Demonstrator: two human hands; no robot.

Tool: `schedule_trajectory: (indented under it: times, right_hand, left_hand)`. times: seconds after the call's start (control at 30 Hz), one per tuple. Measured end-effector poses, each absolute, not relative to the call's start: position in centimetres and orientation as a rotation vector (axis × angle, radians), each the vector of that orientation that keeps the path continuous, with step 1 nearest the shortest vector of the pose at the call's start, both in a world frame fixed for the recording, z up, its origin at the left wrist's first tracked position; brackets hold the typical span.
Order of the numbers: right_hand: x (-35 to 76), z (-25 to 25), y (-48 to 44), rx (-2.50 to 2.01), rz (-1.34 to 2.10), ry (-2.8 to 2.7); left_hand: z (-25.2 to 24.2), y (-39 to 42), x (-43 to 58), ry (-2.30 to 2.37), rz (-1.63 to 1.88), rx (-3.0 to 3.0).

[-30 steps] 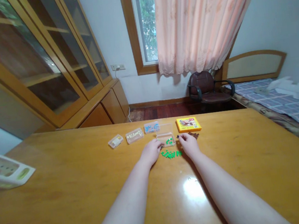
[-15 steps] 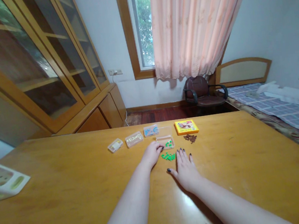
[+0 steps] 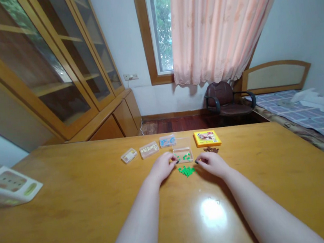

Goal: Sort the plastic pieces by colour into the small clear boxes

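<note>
A clear open box (image 3: 182, 150) with several green pieces in it lies between my hands. In front of it is a small heap of green pieces (image 3: 187, 171) on the table. My left hand (image 3: 164, 166) is at the box's left side, fingers closed together; what they hold, if anything, is too small to make out. My right hand (image 3: 213, 163) is right of the box, thumb and fingertips pinched together beside its near right corner. Brown pieces (image 3: 212, 149) lie just behind my right hand, partly hidden by it.
A yellow box (image 3: 207, 138) lies behind the brown pieces. Clear boxes with blue pieces (image 3: 167, 141), cream pieces (image 3: 149, 150) and yellowish contents (image 3: 129, 156) stand at the back left. A white object (image 3: 13, 185) is at the table's far left.
My right hand has lifted from lying spread on the table and closed into a pinch near the box. The pieces inside the box are spread wider. The view has shifted slightly.
</note>
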State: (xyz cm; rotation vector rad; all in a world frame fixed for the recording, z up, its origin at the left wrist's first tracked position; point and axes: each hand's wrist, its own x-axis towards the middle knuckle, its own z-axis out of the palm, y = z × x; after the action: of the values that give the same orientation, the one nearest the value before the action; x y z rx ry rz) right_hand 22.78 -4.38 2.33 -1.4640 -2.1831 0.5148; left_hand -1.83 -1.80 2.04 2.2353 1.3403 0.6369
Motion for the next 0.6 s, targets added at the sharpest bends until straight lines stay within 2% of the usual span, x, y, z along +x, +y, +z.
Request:
schedule_trajectory:
  times: [0.07, 0.27, 0.6]
  right_hand:
    - [23.3, 1.4, -4.1, -1.42, 0.671, -2.189]
    - [23.1, 0.3, -4.1, -1.358, 0.801, -2.246]
    - [22.8, 0.2, -4.1, -1.375, 0.663, -2.393]
  left_hand:
    - [2.2, -2.0, -2.1, 1.263, 0.508, 2.272]
    - [1.8, -2.1, -2.5, 1.251, 0.343, 2.342]
    - [1.9, -2.2, -2.0, 1.312, 0.275, 2.388]
